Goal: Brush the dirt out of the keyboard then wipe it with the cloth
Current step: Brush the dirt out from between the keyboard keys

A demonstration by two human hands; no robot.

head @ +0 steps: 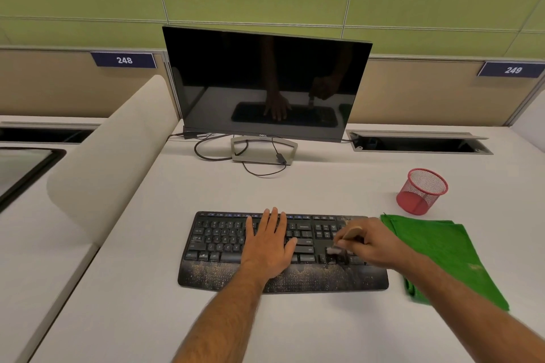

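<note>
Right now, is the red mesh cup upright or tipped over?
Upright. The red mesh cup stands on its base on the desk, open rim facing up.

A pale off-white desk carries a dusty black keyboard near the front, a folded green cloth just right of it, a red wire-mesh pen cup behind the cloth, and a dark flat monitor on a grey stand at the back

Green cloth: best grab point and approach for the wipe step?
Likely the near-left corner of the green cloth, where its folded layers bunch up and give some height to pinch. Elsewhere it lies flat on the desk. Come from above with the right hand, which is beside it, once it sets down the brush. The left hand presses the keyboard.
</note>
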